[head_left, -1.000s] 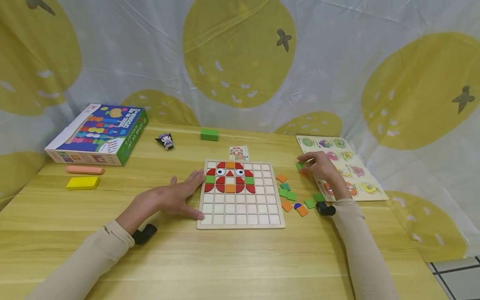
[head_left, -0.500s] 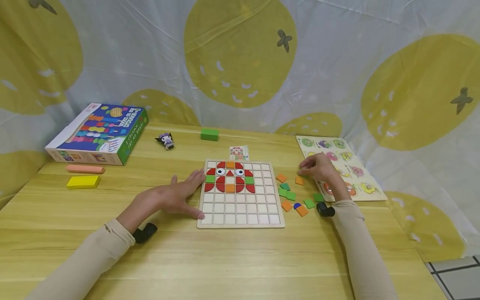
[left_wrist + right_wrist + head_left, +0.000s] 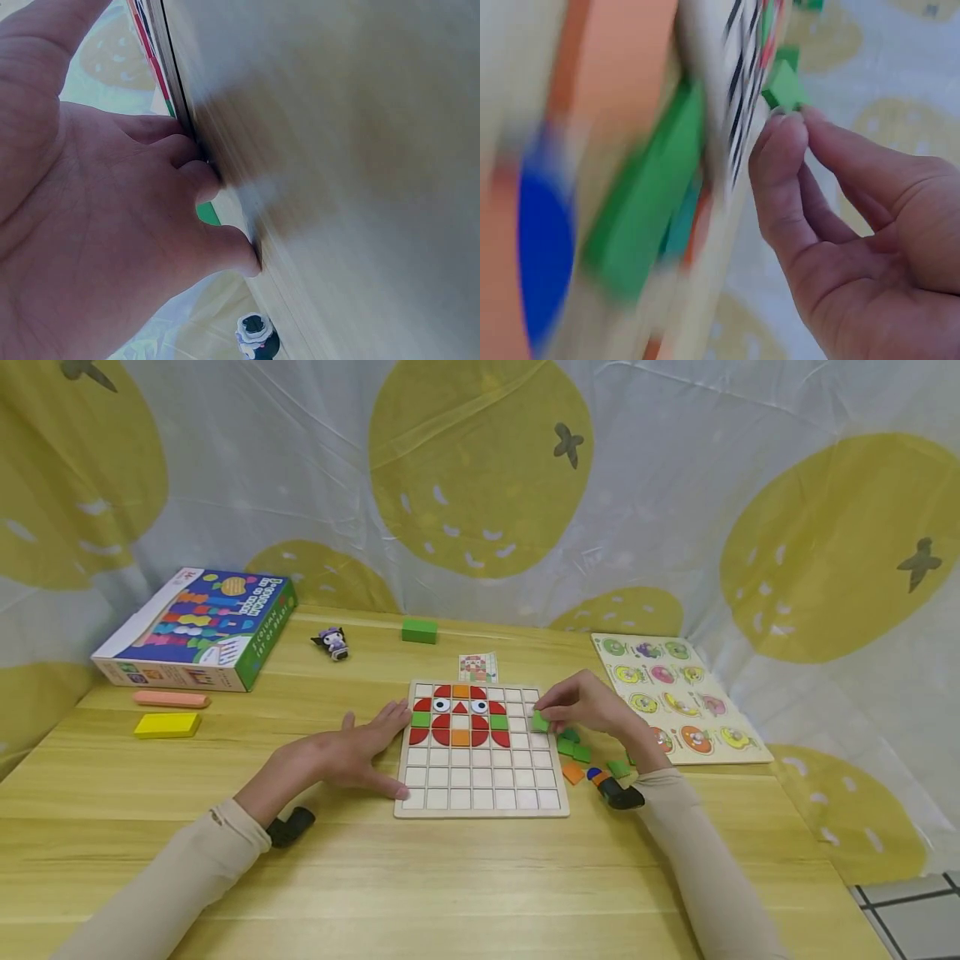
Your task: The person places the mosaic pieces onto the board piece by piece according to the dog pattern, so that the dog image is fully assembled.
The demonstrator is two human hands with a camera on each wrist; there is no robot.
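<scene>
A wooden grid board (image 3: 480, 777) lies mid-table, its upper left cells filled with red, orange, green and eye-marked tiles that form a face. My left hand (image 3: 348, 756) rests against the board's left edge, fingers spread; the left wrist view shows its fingertips (image 3: 244, 255) at that edge. Between thumb and fingers, my right hand (image 3: 588, 703) pinches a green square tile (image 3: 540, 722) over the board's right columns. In the right wrist view the same tile (image 3: 784, 86) sticks out past the fingertips. Loose green tiles (image 3: 573, 750) lie beside the board, partly under the right hand.
A small pattern card (image 3: 477, 667) lies behind the board. To the right is a fruit puzzle board (image 3: 675, 693). A toy box (image 3: 198, 627), a figurine (image 3: 331, 643), a green block (image 3: 419, 631), a yellow block (image 3: 167, 725) and an orange stick (image 3: 171, 699) stand farther off.
My right hand has moved left from the fruit puzzle's edge to the grid board, carrying the green tile. The left hand has stayed in place.
</scene>
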